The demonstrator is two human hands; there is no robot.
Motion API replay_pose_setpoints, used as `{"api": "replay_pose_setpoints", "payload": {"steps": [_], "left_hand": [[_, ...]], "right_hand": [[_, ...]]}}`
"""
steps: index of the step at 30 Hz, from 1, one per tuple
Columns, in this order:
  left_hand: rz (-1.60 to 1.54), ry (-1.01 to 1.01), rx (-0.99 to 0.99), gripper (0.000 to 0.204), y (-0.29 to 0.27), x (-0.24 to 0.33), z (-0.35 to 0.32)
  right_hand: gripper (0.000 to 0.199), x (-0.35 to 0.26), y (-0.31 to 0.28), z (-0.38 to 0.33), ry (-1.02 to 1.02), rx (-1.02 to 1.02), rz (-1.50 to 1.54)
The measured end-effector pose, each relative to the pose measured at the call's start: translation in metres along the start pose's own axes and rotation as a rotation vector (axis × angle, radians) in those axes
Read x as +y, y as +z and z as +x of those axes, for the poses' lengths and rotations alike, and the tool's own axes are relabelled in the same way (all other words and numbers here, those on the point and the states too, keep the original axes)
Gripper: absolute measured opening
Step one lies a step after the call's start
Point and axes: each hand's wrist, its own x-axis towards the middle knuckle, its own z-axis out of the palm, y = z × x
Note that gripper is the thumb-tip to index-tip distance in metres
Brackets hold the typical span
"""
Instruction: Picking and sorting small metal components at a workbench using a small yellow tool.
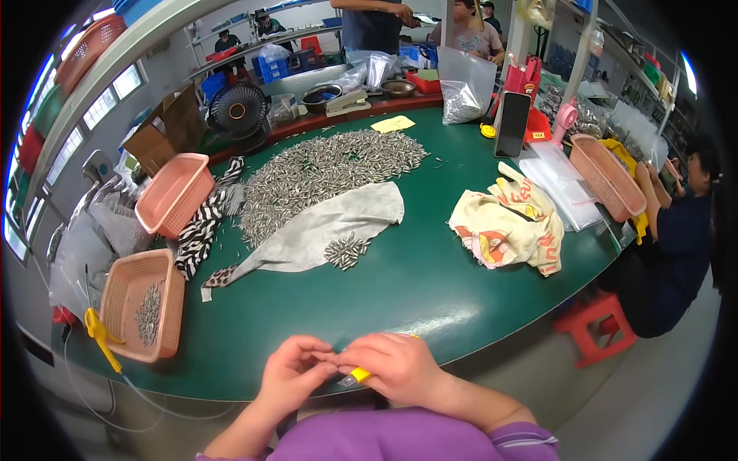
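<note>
At the table's near edge, my right hand (392, 365) is closed round a slim yellow tool (360, 374) with a clear end; its exact kind is unclear. My left hand (298, 373) meets it fingertip to fingertip, thumb and fingers pinched together. Whatever sits between those fingertips is too small or hidden to name. Ahead of them, a little cluster of short metal pins (346, 251) rests by the edge of a grey cloth (330, 223). Behind the cloth spreads a large heap of similar metal pins (323, 165).
Pink baskets stand at left, the nearer basket (115, 288) with some pins inside, beside a yellow air gun (100, 338) and its hose. A crumpled cream cloth (511, 219), a phone (513, 123) and a pink basket (607, 177) are at right. A co-worker sits near a red stool (596, 326).
</note>
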Motion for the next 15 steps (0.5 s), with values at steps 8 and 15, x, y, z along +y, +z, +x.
{"api": "replay_pose_setpoints", "payload": {"steps": [8, 15], "left_hand": [[0.245, 0.138, -0.058, 0.021, -0.009, 0.003, -0.005], [0.339, 0.282, 0.042, 0.014, -0.011, -0.009, -0.014]], "right_hand": [[0.026, -0.015, 0.001, 0.009, 0.033, -0.034, 0.017], [0.031, -0.016, 0.008, 0.009, 0.077, -0.083, 0.027]]}}
